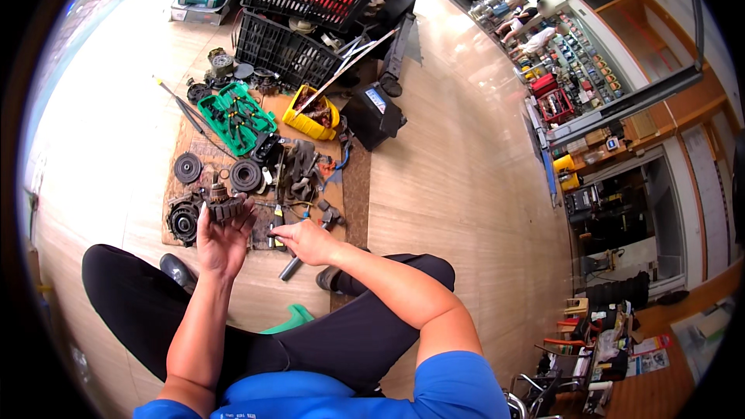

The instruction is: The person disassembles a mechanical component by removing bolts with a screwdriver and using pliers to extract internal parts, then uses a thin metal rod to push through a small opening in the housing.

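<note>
My left hand [223, 242] is raised, palm up, with its fingers closed around a dark alternator rotor [225, 206] whose shaft points upward. To its right, my right hand [306, 240] is closed in a pinch; a small dark end shows at the fingertips, too little to name. Beside those fingertips is a yellow-and-black screwdriver [278, 217]. Under the right hand lies a hammer [291, 268], partly hidden by it. A round housing [183, 222] rests left of the rotor. Beyond it are a black pulley [187, 167] and another ring-shaped pulley [246, 175].
On a cardboard sheet [177, 200] stand a green tool case [237, 119], a cut yellow container [312, 114] and greasy parts. Farther off are black crates [287, 50] and a black battery-like box [374, 118]. A green cloth [289, 320] lies by my legs. People [535, 40] are far right.
</note>
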Motion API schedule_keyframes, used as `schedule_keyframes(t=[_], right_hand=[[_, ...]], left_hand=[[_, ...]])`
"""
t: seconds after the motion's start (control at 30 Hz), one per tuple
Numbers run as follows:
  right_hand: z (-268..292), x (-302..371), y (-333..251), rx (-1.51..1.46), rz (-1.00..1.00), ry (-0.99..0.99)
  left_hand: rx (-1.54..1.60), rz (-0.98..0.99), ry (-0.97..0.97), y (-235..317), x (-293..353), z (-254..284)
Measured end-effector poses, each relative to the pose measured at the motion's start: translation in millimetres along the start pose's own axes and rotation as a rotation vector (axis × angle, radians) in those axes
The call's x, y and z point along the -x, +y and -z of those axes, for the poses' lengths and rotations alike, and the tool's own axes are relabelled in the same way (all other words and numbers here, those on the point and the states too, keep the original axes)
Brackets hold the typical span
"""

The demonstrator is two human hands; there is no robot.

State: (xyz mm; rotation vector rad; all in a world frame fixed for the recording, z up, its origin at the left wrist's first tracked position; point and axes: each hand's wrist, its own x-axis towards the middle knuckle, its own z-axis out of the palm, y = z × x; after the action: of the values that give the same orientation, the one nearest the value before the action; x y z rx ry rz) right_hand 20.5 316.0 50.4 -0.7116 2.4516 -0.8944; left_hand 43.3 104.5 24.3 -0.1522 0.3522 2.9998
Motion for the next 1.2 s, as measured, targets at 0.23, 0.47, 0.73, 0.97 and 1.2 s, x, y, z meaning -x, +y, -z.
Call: schedule_keyframes(t=[0.23,0.47,0.73,0.97,1.2], right_hand=[[12.3,-2.0,-8.2,0.102,-0.037,0.065],[17.5,0.7,-6.3,0.122,0.001,0.116],[50.1,2.4,-3.7,0.324,0.036,0.218],[50.5,6.4,9.2,0.340,-0.009,0.142],[52.7,5.9,9.9,0.414,-0.122,0.009]], left_hand=[[0.080,0.034,-0.049,10.1,0.7,-4.6],[0.076,0.104,0.077,13.8,3.3,-16.6],[0.044,0.119,-0.005,18.6,1.8,-17.4],[0.056,0.162,-0.064,16.1,-1.0,-14.5],[0.052,0.132,-0.096,18.1,-0.7,-16.4]])
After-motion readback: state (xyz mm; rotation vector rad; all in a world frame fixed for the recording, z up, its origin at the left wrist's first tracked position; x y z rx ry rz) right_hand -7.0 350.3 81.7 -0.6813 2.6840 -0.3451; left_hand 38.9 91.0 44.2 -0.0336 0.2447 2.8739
